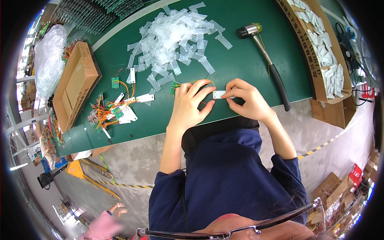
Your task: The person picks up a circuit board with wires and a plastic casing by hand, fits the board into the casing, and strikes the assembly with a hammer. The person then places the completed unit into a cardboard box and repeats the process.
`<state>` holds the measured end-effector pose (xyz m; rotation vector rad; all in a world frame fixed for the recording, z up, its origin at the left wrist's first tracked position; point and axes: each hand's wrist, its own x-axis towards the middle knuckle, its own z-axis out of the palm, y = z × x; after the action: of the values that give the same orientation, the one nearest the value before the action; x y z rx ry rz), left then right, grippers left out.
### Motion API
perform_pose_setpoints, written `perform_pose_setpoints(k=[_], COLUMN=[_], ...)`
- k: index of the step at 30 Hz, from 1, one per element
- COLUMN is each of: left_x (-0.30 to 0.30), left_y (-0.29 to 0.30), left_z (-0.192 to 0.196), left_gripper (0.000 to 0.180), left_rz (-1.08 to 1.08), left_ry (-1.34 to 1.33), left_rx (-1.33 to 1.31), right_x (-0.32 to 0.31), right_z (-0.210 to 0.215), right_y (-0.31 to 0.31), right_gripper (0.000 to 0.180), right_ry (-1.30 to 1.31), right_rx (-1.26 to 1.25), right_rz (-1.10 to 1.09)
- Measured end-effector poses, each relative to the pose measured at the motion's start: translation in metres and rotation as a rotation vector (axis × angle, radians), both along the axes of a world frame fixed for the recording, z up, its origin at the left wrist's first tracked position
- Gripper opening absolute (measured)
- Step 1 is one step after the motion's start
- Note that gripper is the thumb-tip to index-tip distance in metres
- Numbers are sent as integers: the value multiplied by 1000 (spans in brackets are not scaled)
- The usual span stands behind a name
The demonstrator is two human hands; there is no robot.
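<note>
A small flat white plastic piece (218, 95) lies close to the table's near edge, between my hands. My right hand (249, 100) pinches its right end between thumb and fingers. My left hand (191, 105) curves round its left end, thumb and index finger closed against it, with thin wires beside the fingers. Just left of that hand is a green circuit board (174, 88), partly covered by the fingers. Further left lies a tangled heap of wired boards and white pieces (116, 114).
Clear plastic strips (176, 40) are piled at the far middle of the green table (240, 60). A black-handled hammer (270, 60) lies on the right. Beyond it stands a carton (306, 52) with white parts; an open cardboard box (76, 84) sits at the left edge.
</note>
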<state>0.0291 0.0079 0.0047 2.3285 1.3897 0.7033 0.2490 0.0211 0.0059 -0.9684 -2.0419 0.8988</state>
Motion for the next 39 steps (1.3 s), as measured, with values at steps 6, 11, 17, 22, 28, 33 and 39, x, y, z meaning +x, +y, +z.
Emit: perform_pose_setpoints(k=[6, 11, 17, 22, 28, 33, 39], left_x=[1, 2, -5, -1, -2, -1, -2], left_y=[1, 2, -2, 1, 2, 3, 2], left_z=[0, -1, -5, -3, -2, -1, 0], left_gripper=[34, 34, 35, 35, 37, 37, 34], left_rz=[-11, -18, -4, -16, -6, -4, -8], left_ry=[-22, -33, -37, -48, -69, -71, -64], left_rx=[3, 19, 8, -15, -16, -39, -13], right_x=[-36, -63, -18, -8, -14, -14, -17], right_z=[11, -3, 34, 15, 3, -2, 1], right_y=[37, 57, 19, -7, -3, -5, -4], right_gripper=[14, 21, 25, 27, 27, 23, 22], right_ry=[-130, -369, -188, -203, -149, -93, -74], right_rx=[-39, 166, 47, 122, 83, 35, -85], right_rz=[-356, -459, -200, -118, -129, -165, -178])
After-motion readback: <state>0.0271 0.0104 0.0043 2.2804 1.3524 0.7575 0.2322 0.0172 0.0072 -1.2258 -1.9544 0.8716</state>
